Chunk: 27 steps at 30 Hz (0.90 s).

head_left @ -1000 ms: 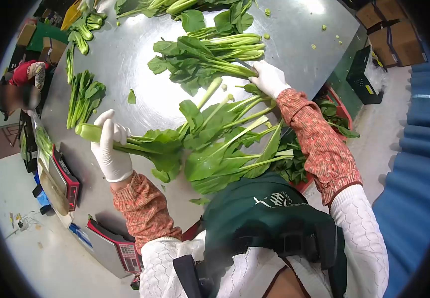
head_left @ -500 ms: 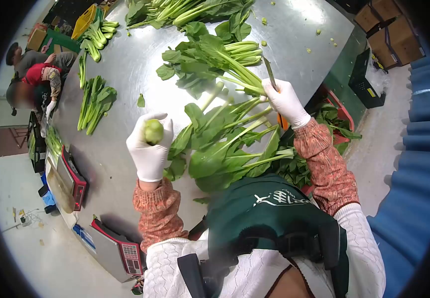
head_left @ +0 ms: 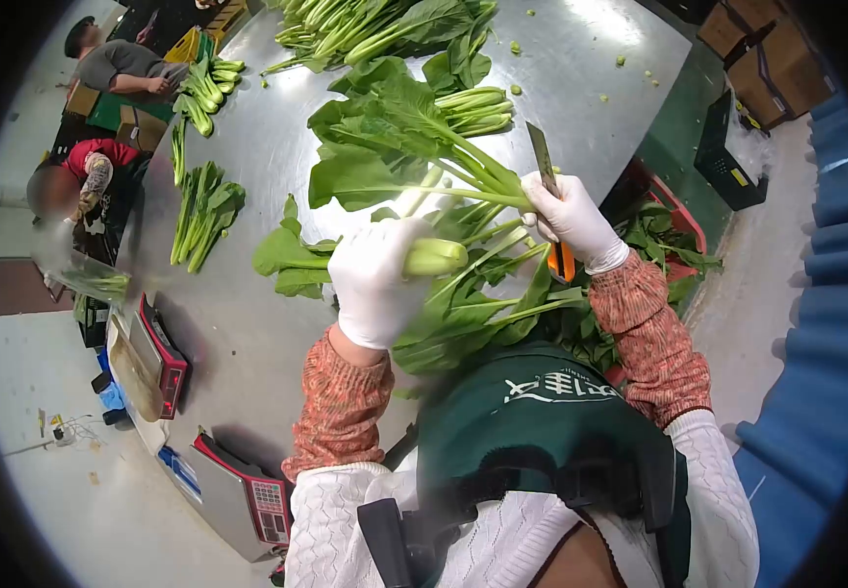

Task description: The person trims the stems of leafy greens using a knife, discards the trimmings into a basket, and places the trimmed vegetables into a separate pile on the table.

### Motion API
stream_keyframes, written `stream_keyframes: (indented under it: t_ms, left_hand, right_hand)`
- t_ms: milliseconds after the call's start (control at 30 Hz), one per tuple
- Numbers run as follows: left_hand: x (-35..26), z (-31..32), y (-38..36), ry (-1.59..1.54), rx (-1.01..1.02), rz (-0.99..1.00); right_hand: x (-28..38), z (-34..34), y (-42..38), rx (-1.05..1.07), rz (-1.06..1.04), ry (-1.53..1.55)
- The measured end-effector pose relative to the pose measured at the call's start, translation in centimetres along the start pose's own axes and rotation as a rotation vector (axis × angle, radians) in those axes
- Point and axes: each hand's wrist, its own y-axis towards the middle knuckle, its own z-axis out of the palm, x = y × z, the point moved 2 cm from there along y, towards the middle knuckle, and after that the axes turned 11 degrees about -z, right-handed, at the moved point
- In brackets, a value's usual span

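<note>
My left hand (head_left: 380, 279), in a white glove, is closed around a leafy green whose pale thick stem base (head_left: 436, 257) sticks out to the right and whose leaves (head_left: 289, 257) trail left. My right hand (head_left: 573, 223), also gloved, grips a knife with its blade (head_left: 540, 157) pointing up and its orange handle (head_left: 561, 263) below the palm. The same hand pinches the stem ends of some leafy greens (head_left: 385, 132) that fan out up and left. Loose greens (head_left: 463, 328) lie beneath both hands on the metal table (head_left: 257, 118).
Piles of greens (head_left: 385, 29) and smaller bunches (head_left: 206, 218) lie farther along the table. Two red-edged scales (head_left: 248, 490) stand at left. A red crate (head_left: 684, 211) with leaves is at right. Two people work at far left, one in a red vest (head_left: 99, 155).
My left hand has moved right, toward my right hand, and turned so the stem base points right. My right hand has shifted slightly down, still with knife and greens.
</note>
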Motion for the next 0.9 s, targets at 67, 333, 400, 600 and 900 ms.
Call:
stream_keyframes:
  t_ms: [67, 333, 400, 600, 900]
  left_hand:
    - [-0.4, 0.1, 0.1, 0.034, -0.015, 0.031]
    - [-1.6, 0.5, 0.6, 0.082, -0.044, 0.062]
    - [-1.7, 0.5, 0.4, 0.149, -0.039, 0.031]
    - [-2.7, 2.1, 0.6, 0.304, 0.003, 0.214]
    - [-2.6, 3.6, -1.2, 0.213, -0.011, 0.267]
  right_hand:
    - [0.2, -0.1, -0.4, 0.012, 0.001, 0.017]
    - [0.3, -0.3, -1.2, 0.027, 0.012, 0.045]
    - [0.7, -0.3, -1.3, 0.042, 0.019, -0.035]
    - [1.3, 1.7, -1.8, 0.239, -0.137, -0.188]
    - [3.6, 2.4, -3.7, 0.141, -0.087, 0.087]
